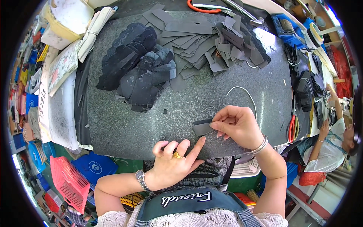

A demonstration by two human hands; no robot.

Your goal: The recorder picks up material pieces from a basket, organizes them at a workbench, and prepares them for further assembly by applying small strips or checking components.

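My right hand [244, 128] pinches a small rectangular grey piece [202, 130] between thumb and fingers near the front of the stone-topped table. A darker strip runs along the piece's far edge; whether it is a fold or a second layer I cannot tell. Just nearer to me, my left hand [169, 166] holds nothing. Its index finger points toward the piece, and the other fingers are bent. Further off lies a loose pile of flat grey cut pieces [189, 47]. To its left are stacked dark, rounded pieces [145, 77].
Orange-handled scissors [206, 8] lie at the table's far edge. A white cord [247, 90] curves right of centre, and a tiny dark square [165, 111] sits left of it. A pink basket [70, 183] stands below left. At right, another person [327, 149] works at a neighbouring bench.
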